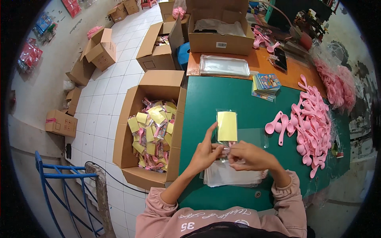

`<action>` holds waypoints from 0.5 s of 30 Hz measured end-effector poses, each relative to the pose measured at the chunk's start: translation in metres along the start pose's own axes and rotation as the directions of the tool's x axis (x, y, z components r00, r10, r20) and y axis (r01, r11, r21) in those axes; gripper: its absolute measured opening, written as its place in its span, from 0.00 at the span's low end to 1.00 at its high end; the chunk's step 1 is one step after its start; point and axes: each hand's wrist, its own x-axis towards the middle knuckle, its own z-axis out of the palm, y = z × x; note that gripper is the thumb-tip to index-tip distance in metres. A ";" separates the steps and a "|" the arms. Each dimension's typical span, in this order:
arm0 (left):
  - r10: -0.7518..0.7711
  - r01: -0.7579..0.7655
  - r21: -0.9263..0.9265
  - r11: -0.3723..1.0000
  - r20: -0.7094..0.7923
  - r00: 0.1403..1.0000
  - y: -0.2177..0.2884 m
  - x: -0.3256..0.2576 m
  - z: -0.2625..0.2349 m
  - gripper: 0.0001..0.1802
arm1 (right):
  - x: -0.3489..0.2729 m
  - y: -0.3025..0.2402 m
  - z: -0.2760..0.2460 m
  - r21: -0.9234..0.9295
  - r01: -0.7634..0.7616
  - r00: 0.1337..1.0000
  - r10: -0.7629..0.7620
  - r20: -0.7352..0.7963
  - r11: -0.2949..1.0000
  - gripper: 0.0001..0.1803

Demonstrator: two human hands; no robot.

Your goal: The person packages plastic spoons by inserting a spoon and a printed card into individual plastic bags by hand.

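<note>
On the green tabletop [238, 99], beside the open carton [151, 131] of finished packs, the clear packet with its yellow card [227, 126] lies flat while the left hand [206, 152] and right hand [250, 155] pinch its lower end, where a square, firm, wrinkle-free fold seems best.

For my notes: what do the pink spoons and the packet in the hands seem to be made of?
Spoons: probably plastic, one even pink with a soft shine. Packet: thin clear film, glossy, its yellow card showing through; the card looks like matte paper.
</note>
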 end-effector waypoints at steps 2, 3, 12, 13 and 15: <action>-0.004 0.004 -0.104 0.995 0.000 1.000 -0.005 0.002 -0.006 0.34 | -0.009 0.003 -0.027 0.324 -0.214 0.957 0.131 0.258 0.922 0.09; -0.008 0.009 -0.207 0.978 0.003 1.000 -0.007 0.002 -0.010 0.34 | -0.016 0.011 -0.043 0.407 -0.180 0.973 0.102 0.206 0.895 0.09; -0.012 0.033 -0.150 0.988 0.139 0.990 -0.003 0.004 -0.017 0.12 | -0.092 0.070 -0.110 0.613 -0.494 0.372 0.788 -0.491 0.616 0.15; -0.006 0.024 -0.133 0.991 0.138 0.990 -0.001 0.003 -0.015 0.12 | -0.091 0.062 -0.101 0.624 -0.544 0.235 0.816 -0.529 0.561 0.16; -0.018 0.036 -0.165 0.986 0.111 0.994 0.000 0.000 -0.016 0.12 | -0.034 0.017 -0.042 -0.109 -0.404 0.833 0.316 -0.454 0.908 0.23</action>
